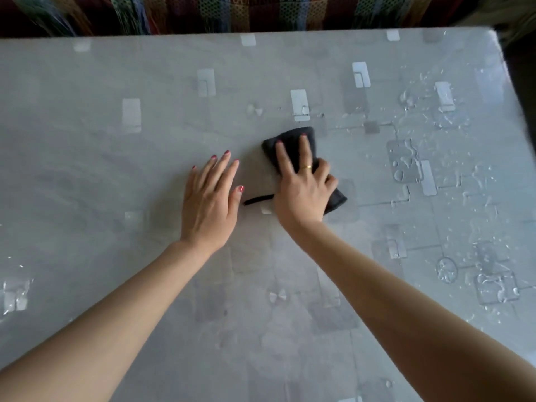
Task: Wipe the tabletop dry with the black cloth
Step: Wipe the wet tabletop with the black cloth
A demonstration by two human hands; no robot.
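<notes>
spreading out under me, the grey patterned tabletop fills nearly the whole view, and it is plainly not dry all over: beads and smears of water lie thick toward its right side and far right corner, with a few more at the near left edge, while the stretch around the middle looks matt. beyond its far edge runs a striped, patterned fabric. my left hand lies flat and open on the tabletop, fingers spread, holding nothing; i judge it is there to steady me as i lean. just beside it, my right hand presses down on the black cloth near the centre, two fingers stretched flat across it and the others curled over its right side, so the bunched cloth stays under my palm. a thin black strip of it trails out toward my left hand. the wet right side looks like the natural place to go next.
</notes>
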